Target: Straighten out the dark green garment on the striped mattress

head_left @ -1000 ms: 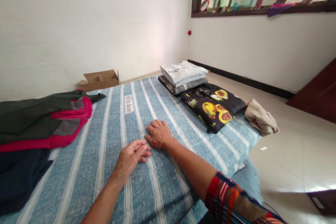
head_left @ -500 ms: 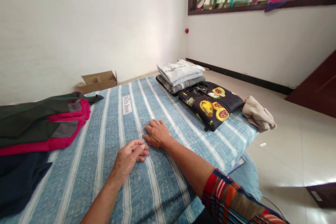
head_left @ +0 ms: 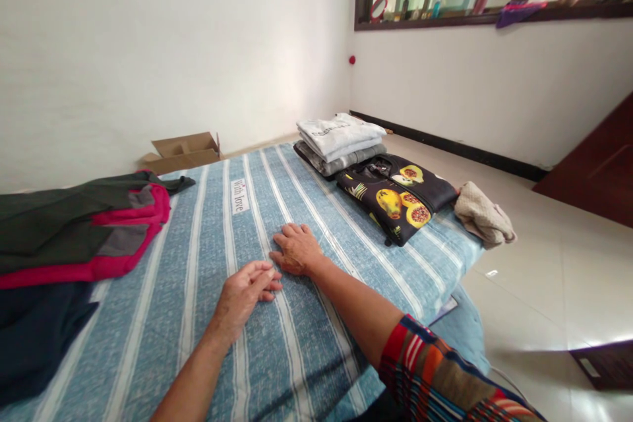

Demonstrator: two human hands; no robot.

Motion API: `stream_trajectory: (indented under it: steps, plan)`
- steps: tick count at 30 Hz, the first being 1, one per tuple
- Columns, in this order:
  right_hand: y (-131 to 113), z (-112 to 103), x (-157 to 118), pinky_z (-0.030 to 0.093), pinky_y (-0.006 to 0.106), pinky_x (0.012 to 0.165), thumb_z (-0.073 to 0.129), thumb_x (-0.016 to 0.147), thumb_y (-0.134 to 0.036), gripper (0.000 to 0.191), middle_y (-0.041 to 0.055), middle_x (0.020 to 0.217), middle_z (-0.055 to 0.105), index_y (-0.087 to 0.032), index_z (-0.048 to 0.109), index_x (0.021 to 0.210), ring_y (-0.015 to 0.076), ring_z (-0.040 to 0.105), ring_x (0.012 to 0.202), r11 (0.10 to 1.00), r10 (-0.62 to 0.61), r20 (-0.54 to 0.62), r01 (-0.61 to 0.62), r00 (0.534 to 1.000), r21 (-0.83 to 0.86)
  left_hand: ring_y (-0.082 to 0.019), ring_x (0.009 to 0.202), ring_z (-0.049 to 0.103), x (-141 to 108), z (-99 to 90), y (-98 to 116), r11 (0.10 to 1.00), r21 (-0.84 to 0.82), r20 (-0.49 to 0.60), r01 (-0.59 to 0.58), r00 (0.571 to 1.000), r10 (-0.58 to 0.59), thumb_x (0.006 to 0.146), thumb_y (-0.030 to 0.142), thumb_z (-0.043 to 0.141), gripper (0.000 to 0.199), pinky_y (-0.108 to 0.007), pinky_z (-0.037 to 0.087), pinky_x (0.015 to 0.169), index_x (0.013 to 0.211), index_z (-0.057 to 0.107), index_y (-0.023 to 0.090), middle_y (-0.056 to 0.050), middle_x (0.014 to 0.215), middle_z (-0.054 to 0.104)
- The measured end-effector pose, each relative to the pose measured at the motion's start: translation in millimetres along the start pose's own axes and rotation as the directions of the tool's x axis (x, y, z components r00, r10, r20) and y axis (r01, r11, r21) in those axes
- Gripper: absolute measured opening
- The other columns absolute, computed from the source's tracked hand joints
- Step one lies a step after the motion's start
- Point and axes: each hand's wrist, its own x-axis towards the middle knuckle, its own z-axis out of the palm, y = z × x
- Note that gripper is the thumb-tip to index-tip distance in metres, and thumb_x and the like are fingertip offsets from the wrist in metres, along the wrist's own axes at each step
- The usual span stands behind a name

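My right hand (head_left: 297, 249) lies palm down on the blue striped bedding (head_left: 212, 237), fingers a little apart, holding nothing. Just left of it rests my left hand (head_left: 246, 293), turned partly on its side with loosely curled, separated fingers and nothing visible in them. Beyond my right hand is a folded black garment (head_left: 361, 192) with a papaya print. A stack of folded light grey clothes (head_left: 341, 135) sits behind that garment, on top of a darker grey one (head_left: 346, 161).
Dark green and pink garments (head_left: 64, 224) and a navy cloth (head_left: 39, 336) lie at the left. An open cardboard box (head_left: 182, 153) stands beyond the bed. A beige cloth (head_left: 484, 216) hangs over the bed's right corner, above the tiled floor (head_left: 534, 277).
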Motion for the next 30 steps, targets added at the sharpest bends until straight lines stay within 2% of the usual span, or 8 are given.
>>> stream_trajectory:
  steps: [30]
  plan:
    - [-1.6, 1.6, -1.1, 0.029, 0.040, 0.091, 0.043, 0.088, -0.044, 0.031, 0.0077, 0.107, 0.054, -0.019, 0.057, 0.101, 0.0223, 0.040, 0.109, 1.000, -0.001, -0.002, 0.001, 1.000, -0.020, -0.020, 0.068, 0.067, -2.7, 0.2, -4.1, 0.999, 0.003, -0.007, -0.043, 0.999, 0.043, 0.067, 0.043, 0.061, 0.034, -0.028, 0.051, 0.058, 0.086, 0.054, 0.015, -0.006, 0.077, 0.069]
